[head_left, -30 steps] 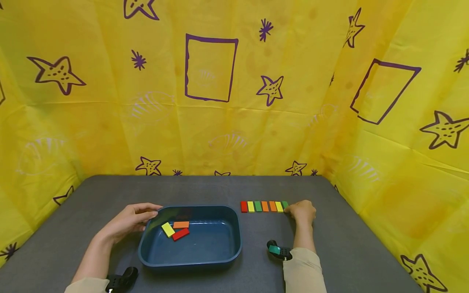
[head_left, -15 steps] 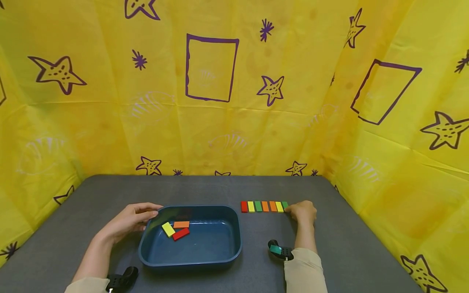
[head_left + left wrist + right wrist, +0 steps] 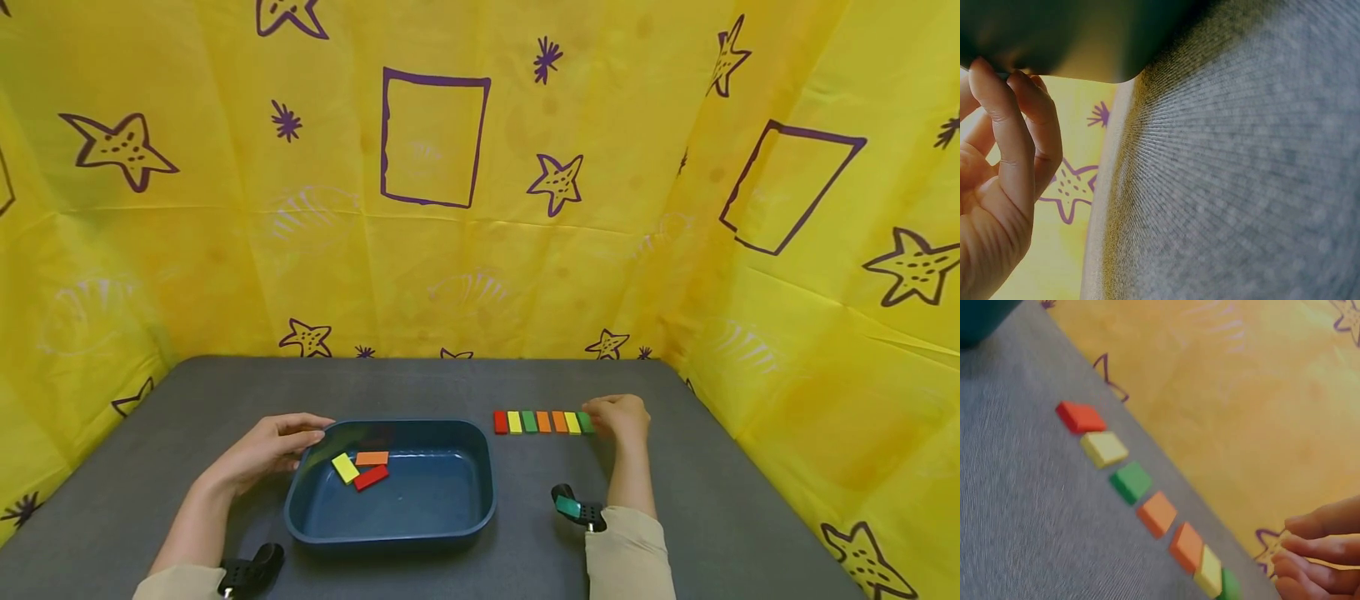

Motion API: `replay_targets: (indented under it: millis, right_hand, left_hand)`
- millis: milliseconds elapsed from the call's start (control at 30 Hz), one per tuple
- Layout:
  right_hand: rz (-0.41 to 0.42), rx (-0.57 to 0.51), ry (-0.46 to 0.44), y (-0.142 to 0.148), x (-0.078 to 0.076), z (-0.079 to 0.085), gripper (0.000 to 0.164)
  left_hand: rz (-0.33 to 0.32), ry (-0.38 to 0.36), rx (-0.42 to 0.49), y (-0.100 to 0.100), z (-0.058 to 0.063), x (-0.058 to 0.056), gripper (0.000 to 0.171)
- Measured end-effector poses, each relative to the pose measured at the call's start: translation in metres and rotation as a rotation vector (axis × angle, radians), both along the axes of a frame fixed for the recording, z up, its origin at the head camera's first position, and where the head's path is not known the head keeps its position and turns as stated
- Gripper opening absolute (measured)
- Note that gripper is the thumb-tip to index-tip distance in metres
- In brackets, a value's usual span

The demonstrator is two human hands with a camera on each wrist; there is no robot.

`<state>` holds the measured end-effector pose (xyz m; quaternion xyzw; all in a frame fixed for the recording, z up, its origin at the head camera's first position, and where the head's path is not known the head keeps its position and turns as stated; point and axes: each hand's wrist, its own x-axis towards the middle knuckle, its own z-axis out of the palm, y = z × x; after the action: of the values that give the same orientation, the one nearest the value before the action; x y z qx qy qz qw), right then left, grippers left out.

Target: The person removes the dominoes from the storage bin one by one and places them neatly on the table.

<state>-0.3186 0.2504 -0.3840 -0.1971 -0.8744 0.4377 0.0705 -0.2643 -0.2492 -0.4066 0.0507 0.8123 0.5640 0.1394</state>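
In the head view, my left hand (image 3: 258, 454) holds the rear left corner of a dark blue plastic tub (image 3: 442, 504), thumb at the rim. The left wrist view shows its bent fingertips against the tub wall (image 3: 1085, 56). Inside the tub lie a yellow block (image 3: 346, 468), an orange block (image 3: 372, 458) and a red block (image 3: 371, 477). A row of flat coloured blocks stretches to the tub's right, from a red one (image 3: 500, 422) to a green one (image 3: 586, 423). Over that green end hovers my right hand (image 3: 624, 415), fingers loosely bent and holding nothing in the right wrist view.
A dark grey cloth-covered table (image 3: 420, 387) lies under everything. Yellow patterned curtains (image 3: 435, 275) rise along its back and sides. Black wrist devices sit on both arms, the right one (image 3: 577, 507) with a green part.
My right hand has lifted off the green block at the row's right end, uncovering more of it. The left hand, tub and row of blocks stay in place.
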Motion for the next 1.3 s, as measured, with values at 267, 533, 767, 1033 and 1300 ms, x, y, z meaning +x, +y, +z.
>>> replay_targets:
  millis: [267,533,767,1033,1300]
  right_hand:
    - [0.117,-0.212,0.016,-0.015,-0.001,0.021,0.034]
    - [0.242,-0.22,0.098,-0.037,0.013,0.052,0.032]
    - [0.367,-0.206,0.164,-0.062,0.026,0.07,0.03]
    - [0.514,-0.211,0.228,-0.089,0.037,0.083,0.027]
    - [0.651,-0.2,0.265,-0.113,0.045,0.087,0.023]
  left_hand:
    - [-0.011,0.0,0.011,-0.001,0.0,0.002,0.053]
    - [-0.007,0.01,-0.001,-0.001,0.0,0.001,0.053]
    - [0.014,-0.004,-0.012,0.0,0.001,0.001,0.053]
    - [0.013,-0.001,-0.007,0.0,0.001,0.001,0.053]
    - [-0.019,0.016,0.008,-0.002,-0.001,0.0,0.053]
